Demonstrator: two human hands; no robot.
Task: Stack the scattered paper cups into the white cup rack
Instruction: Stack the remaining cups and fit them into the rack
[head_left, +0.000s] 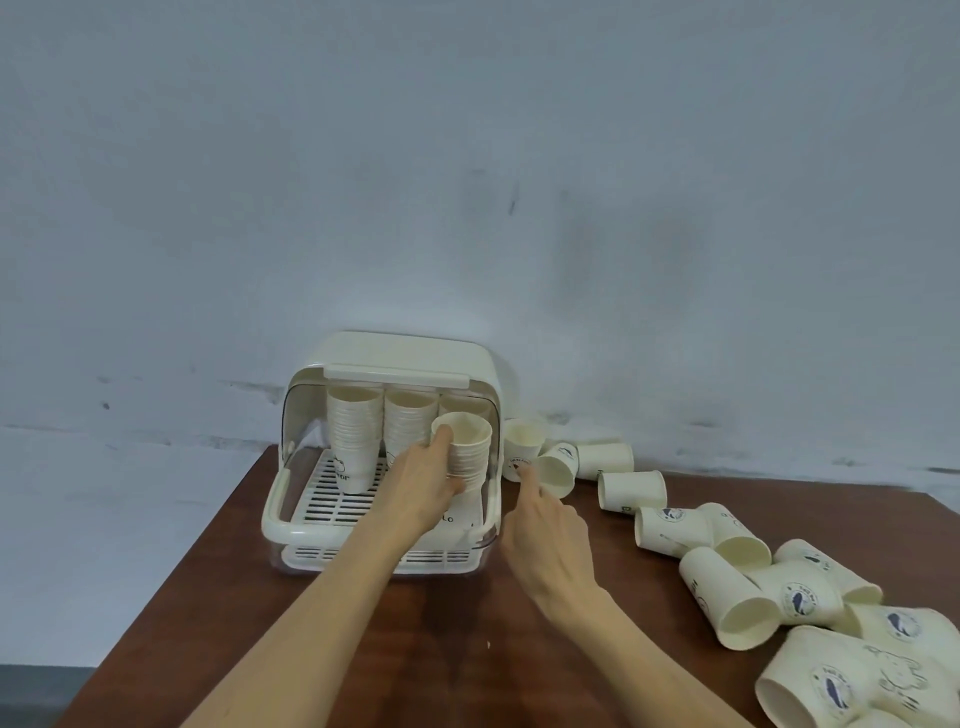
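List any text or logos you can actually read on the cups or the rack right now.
"Lo": fragment on the stack of cups the left hand holds.
Round blue badge on loose cups: lettering too small to read.
White cup rack: no text visible.

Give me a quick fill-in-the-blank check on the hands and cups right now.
1. The left hand holds a stack of cups inside the white ____.
2. The right hand reaches toward the loose cups with its ____ finger out.
3. The rack stands on a ____ table.

Missing words: rack; index; brown
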